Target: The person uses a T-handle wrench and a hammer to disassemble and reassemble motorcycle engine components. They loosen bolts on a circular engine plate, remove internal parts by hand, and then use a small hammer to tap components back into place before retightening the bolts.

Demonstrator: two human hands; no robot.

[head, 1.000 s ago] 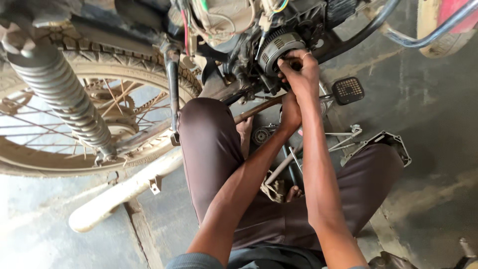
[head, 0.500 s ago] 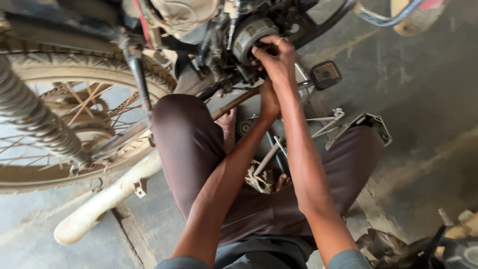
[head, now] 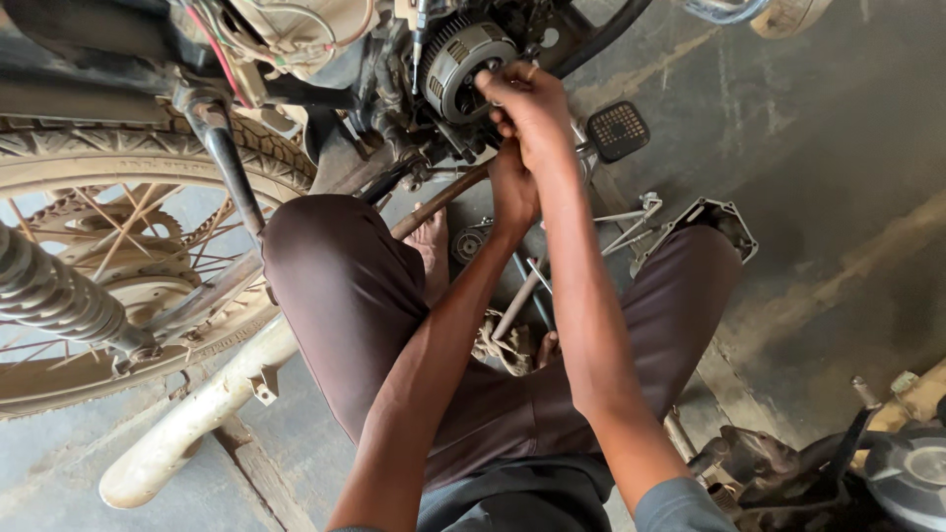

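Note:
I squat beside a motorcycle with both arms stretched up to its engine. My right hand (head: 532,103) is on top, its fingers closed against the face of a round ribbed metal drum (head: 455,61) on the engine's side. Just below it is my left hand (head: 512,192), curled under the right wrist next to a rusty bar (head: 439,202). What its fingers hold is hidden. My knees in brown trousers (head: 345,296) frame both arms.
The spoked rear wheel (head: 118,256) and a coil shock spring (head: 49,296) are at left, with a pale exhaust pipe (head: 197,414) below. A black footpeg (head: 618,128) sits right of my hands. An engine cover (head: 724,222) and loose metal rods (head: 517,305) lie on the concrete floor.
The view has shifted, so the engine drum and my hands sit slightly differently in frame. Both hands stay at the drum in the same grip.

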